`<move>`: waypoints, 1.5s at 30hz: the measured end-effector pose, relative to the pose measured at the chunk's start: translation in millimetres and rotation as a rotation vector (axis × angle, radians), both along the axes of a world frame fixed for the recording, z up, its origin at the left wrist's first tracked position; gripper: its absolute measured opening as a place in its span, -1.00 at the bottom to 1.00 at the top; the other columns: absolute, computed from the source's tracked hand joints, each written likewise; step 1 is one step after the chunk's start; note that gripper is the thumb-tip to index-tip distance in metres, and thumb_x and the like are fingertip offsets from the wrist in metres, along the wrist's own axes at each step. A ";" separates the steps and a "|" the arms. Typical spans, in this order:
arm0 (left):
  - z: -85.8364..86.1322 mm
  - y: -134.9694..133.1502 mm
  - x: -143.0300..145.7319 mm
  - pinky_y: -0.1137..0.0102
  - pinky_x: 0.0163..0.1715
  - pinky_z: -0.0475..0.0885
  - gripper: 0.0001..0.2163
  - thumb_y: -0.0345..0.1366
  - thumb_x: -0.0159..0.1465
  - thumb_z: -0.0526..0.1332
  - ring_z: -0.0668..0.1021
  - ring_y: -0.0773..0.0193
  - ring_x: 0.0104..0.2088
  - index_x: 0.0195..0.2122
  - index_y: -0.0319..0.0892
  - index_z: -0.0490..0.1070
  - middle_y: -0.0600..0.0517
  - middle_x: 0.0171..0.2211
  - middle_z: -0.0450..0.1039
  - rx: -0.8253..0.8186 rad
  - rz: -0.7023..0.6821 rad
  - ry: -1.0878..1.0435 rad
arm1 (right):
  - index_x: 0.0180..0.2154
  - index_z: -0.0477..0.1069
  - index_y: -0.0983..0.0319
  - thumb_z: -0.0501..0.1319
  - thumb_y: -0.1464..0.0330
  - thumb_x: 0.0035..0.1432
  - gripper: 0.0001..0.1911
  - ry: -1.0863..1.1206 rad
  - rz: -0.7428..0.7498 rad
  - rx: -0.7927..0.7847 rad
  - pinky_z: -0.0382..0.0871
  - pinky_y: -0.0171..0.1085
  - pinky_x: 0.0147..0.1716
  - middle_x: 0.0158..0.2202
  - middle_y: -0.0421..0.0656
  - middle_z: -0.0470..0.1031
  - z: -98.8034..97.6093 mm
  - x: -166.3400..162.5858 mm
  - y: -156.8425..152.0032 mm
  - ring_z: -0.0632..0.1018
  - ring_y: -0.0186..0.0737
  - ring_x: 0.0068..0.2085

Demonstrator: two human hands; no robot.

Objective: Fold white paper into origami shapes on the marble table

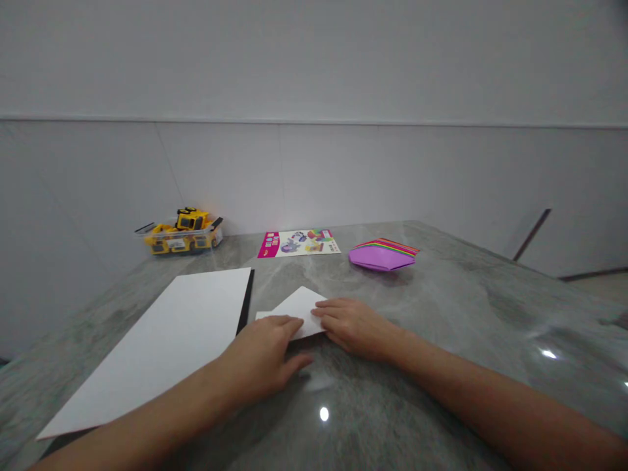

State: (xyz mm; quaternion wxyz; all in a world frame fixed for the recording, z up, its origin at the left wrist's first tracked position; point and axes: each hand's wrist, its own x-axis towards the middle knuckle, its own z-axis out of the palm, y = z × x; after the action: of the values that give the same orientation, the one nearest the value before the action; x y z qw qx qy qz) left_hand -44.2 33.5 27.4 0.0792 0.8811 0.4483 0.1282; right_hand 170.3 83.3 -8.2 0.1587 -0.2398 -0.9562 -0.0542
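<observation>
A small folded sheet of white paper (pixel 300 303) lies on the table between my hands, one corner pointing away from me. My left hand (pixel 267 350) rests its fingertips on the paper's near left part, with the thumb stretched apart off the sheet. From the right, my right hand (pixel 356 327) lays its fingers on the paper's right side; its thumb is hidden. Both hands press from above rather than wrap around the sheet. Left of the paper, close to my left hand, is a large white sheet (pixel 196 327) with a black edge showing beneath it.
A clear plastic box (pixel 196 243) of yellow toy vehicles (pixel 192 220) stands at the back left. A printed picture card (pixel 299 243) lies near the wall. Right of it sits a purple folded-paper piece (pixel 380 256) with rainbow-coloured layers. The grey marble-patterned table (pixel 471 307) reflects lights.
</observation>
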 end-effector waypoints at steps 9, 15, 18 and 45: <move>-25.5 23.3 -11.6 0.23 -0.07 0.40 -0.60 -0.53 0.25 -0.02 0.52 0.08 -0.02 0.09 -0.19 0.32 -0.15 0.04 0.43 0.028 -0.142 0.191 | 0.10 0.32 0.18 -0.03 0.49 0.27 -0.60 0.034 0.049 -0.393 0.28 -0.23 0.01 0.08 -0.06 0.41 9.2 6.1 -3.7 0.44 -0.17 0.06; 2.5 15.0 -12.2 0.44 -0.51 0.26 -0.72 -0.38 0.25 0.02 0.48 0.24 -0.52 -0.44 -0.19 0.52 0.00 -0.58 0.46 -0.135 -0.057 0.101 | -0.22 0.53 0.28 0.09 0.37 0.23 -0.75 0.086 0.009 -0.602 0.20 -0.40 -0.47 -0.47 -0.19 0.52 22.6 25.1 7.8 0.42 -0.37 -0.50; 11.8 8.4 -10.2 0.48 -0.63 0.09 -0.72 -0.27 0.18 0.11 0.28 0.37 -0.64 -0.63 -0.21 0.43 0.12 -0.70 0.22 -0.394 0.018 -0.036 | -0.37 0.53 0.34 0.13 0.33 0.18 -0.74 0.145 0.006 -0.797 0.12 -0.42 -0.54 -0.59 -0.26 0.36 23.1 31.8 11.6 0.30 -0.42 -0.55; -21.1 4.9 8.2 0.44 -0.64 -0.08 -0.67 -0.21 0.14 0.11 0.08 0.43 -0.63 -0.68 -0.16 0.02 0.19 -0.68 -0.06 -0.702 0.090 -0.228 | -0.48 0.51 0.30 0.27 0.34 -0.02 -0.86 0.252 -0.367 -0.643 0.12 -0.39 -0.48 -0.55 -0.22 0.42 7.5 8.5 14.3 0.37 -0.36 -0.49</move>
State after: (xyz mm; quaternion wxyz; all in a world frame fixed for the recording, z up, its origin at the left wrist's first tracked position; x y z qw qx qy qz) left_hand -35.9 38.3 6.3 0.4205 0.7596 0.4915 0.0673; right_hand 178.9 97.6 -0.8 0.1793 -0.4490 -0.8388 0.2505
